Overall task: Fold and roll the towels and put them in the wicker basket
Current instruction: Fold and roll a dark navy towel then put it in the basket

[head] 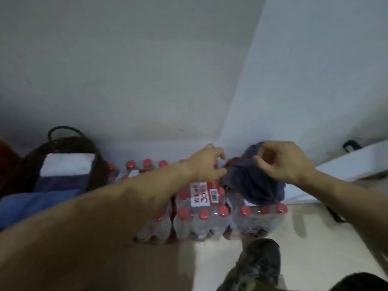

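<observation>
I look down through the head camera at shrink-wrapped packs of water bottles (201, 219) with red caps, standing on a pale floor (315, 238) against a grey wall (147, 70). A dark blue towel (255, 185) lies bunched on top of the packs, at their right far corner, close to where the two walls meet. My right hand (283, 162) is over the top of this towel; its fingers are curled and the fingertips seem to pinch a raised fold of the cloth, but the picture is blurred there, so I am not fully sure of the grip. My left hand (206, 163) is just beside the towel's left edge, above the bottle caps. Its thumb and fingers are bent toward each other with a gap between them, and I cannot tell if they already touch the cloth.

The wicker basket (69, 148), dark brown with a loop handle, stands at the left end of the packs, well apart from the towel. Inside it I see a white folded cloth (67, 165) and under it a darker blue one (60, 182). Another blue cloth (31, 206) lies in front of the basket. A shoe (260, 263) is on the floor near the packs' front edge.
</observation>
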The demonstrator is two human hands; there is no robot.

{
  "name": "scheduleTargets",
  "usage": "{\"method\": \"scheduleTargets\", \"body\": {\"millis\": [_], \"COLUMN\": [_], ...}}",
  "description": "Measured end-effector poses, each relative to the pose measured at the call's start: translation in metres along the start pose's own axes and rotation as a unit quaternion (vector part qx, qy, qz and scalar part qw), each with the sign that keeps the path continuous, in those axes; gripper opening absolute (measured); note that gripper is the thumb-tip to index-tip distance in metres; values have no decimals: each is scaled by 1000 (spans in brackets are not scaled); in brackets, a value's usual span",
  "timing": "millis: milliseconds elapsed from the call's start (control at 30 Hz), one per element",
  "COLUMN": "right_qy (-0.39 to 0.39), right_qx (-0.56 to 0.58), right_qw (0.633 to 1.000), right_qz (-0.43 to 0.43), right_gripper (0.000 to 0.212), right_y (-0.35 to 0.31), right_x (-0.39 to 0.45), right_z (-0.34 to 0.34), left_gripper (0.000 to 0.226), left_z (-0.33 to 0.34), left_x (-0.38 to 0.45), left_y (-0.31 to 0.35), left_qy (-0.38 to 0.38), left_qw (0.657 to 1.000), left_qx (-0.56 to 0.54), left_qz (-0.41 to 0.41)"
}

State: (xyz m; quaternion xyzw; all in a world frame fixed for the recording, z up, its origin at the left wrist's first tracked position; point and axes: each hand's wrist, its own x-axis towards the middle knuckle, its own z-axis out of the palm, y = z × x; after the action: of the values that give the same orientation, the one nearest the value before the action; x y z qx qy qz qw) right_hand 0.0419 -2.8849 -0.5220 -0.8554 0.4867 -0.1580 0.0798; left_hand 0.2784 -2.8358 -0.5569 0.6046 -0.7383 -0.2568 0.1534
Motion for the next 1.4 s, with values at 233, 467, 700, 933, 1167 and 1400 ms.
{"method": "scheduleTargets", "body": {"millis": [233, 467, 700, 933, 1167, 1400], "right_qy": [-84, -153, 0, 75, -13, -119], "right_qx": [77, 230, 303, 492, 604, 426], "right_qw": [978, 944, 939, 863, 796, 897], "right_qz": [173, 179, 164, 92, 52, -27], "right_gripper": [36, 62, 25, 23, 16, 9], "right_y": [112, 102, 61, -26, -124, -152], "right_x": [-39, -53, -20, 6, 21, 18], "right_z": [25, 63, 26, -48, -99, -85], "left_gripper": [82, 11, 10, 41, 32, 14], "left_z": [122, 144, 75, -47, -114, -144], "left_x": [84, 104, 89, 26, -53, -118], "left_y": [71, 69, 76, 102, 89, 7], "left_qy": [10, 111, 147, 114, 284, 197], "left_qw": [990, 987, 952, 935, 936, 945], "left_qx": [-134, -102, -264, -335, -196, -254], "left_qz": [-36, -56, -38, 20, 74, 54]}}
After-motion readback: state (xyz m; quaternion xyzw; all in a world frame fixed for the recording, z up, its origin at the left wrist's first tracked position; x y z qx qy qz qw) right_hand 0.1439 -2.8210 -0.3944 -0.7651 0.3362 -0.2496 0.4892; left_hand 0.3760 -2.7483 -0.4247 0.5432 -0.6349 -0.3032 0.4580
